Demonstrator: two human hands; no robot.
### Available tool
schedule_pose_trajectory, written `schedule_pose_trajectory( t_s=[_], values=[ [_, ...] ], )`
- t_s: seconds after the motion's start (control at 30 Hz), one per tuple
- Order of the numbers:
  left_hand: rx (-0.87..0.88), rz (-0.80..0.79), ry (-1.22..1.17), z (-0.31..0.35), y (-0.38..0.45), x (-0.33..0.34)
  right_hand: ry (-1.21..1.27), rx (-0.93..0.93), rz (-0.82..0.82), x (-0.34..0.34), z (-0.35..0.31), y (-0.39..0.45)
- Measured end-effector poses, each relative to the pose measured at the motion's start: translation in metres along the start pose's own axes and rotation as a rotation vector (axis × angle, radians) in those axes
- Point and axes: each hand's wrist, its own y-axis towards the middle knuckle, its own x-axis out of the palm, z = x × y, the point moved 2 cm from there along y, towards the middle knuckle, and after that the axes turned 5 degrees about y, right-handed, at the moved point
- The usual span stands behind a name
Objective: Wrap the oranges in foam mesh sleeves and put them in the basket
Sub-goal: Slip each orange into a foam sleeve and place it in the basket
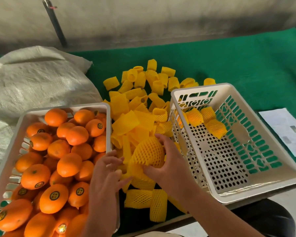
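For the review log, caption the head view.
Both hands work a foam mesh sleeve between two baskets.

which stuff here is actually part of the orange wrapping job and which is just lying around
Part of the job:
- basket of bare oranges
- loose foam sleeves
- sleeved orange in the right hand
- left hand
- white basket
- wrapped oranges

Lying about:
- woven sack
- paper sheet
- dark pole

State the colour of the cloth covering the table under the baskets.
Green cloth, seen best in the head view, the only one.
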Motion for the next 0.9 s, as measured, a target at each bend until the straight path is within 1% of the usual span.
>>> schedule_pose_trajectory(
  t_s=[0.03,0.07,0.1,0.13,0.17,0.23,0.27,0.37,0.43,0.5,0.53,0.57,0.6,0.63,0.67,0.7,0.73,0.8,0.83,0.9],
  values=[
    [-0.225,-0.080,-0.153,-0.002,0.006,0.003,-0.029,-0.029,-0.034,-0.002,-0.001,0.001],
    [-0.432,-0.190,-0.250,-0.002,0.011,0.008,-0.053,-0.060,-0.079,-0.003,-0.003,0.001],
    [-0.571,-0.306,-0.292,0.000,0.013,0.013,-0.070,-0.089,-0.131,-0.003,-0.005,0.001],
    [-0.619,-0.399,-0.302,0.002,0.014,0.017,-0.080,-0.113,-0.185,-0.002,-0.006,0.000],
    [-0.604,-0.439,-0.300,0.004,0.015,0.019,-0.079,-0.130,-0.233,-0.003,-0.006,0.000],
    [-0.499,-0.410,-0.276,0.008,0.018,0.025,-0.041,-0.116,-0.281,-0.008,-0.004,0.000],
    [-0.453,-0.381,-0.260,0.009,0.019,0.029,-0.004,-0.074,-0.276,-0.012,-0.002,0.000],
    [-0.374,-0.329,-0.177,0.011,0.019,0.048,0.159,0.101,-0.203,-0.023,0.005,0.002],
    [-0.371,-0.348,-0.098,0.012,0.017,0.060,0.215,0.112,-0.134,-0.028,0.008,0.003],
    [-0.368,-0.430,0.010,0.016,0.018,0.063,0.258,0.104,-0.057,-0.040,0.014,0.005],
    [-0.331,-0.469,0.134,0.018,0.020,0.059,0.296,0.112,-0.033,-0.050,0.019,0.007],
    [-0.269,-0.477,0.329,0.018,0.022,0.053,0.340,0.131,0.000,-0.064,0.024,0.011],
    [-0.175,-0.434,0.597,0.015,0.026,0.043,0.369,0.158,0.058,-0.081,0.033,0.017],
    [-0.043,-0.350,0.886,0.009,0.031,0.031,0.355,0.183,0.142,-0.099,0.044,0.024],
    [0.073,-0.254,1.121,0.003,0.033,0.020,0.282,0.197,0.233,-0.118,0.059,0.033],
    [0.152,-0.173,1.281,-0.004,0.034,0.012,0.162,0.205,0.309,-0.137,0.078,0.041],
    [0.177,-0.127,1.369,-0.013,0.034,0.007,0.030,0.220,0.361,-0.156,0.099,0.049],
    [0.124,-0.091,1.428,-0.032,0.031,-0.001,-0.202,0.314,0.391,-0.188,0.150,0.064],
    [0.099,-0.086,1.433,-0.041,0.030,-0.004,-0.302,0.382,0.378,-0.200,0.175,0.069],
    [0.104,-0.089,1.468,-0.054,0.029,-0.006,-0.474,0.476,0.327,-0.215,0.217,0.078]
  ],
)
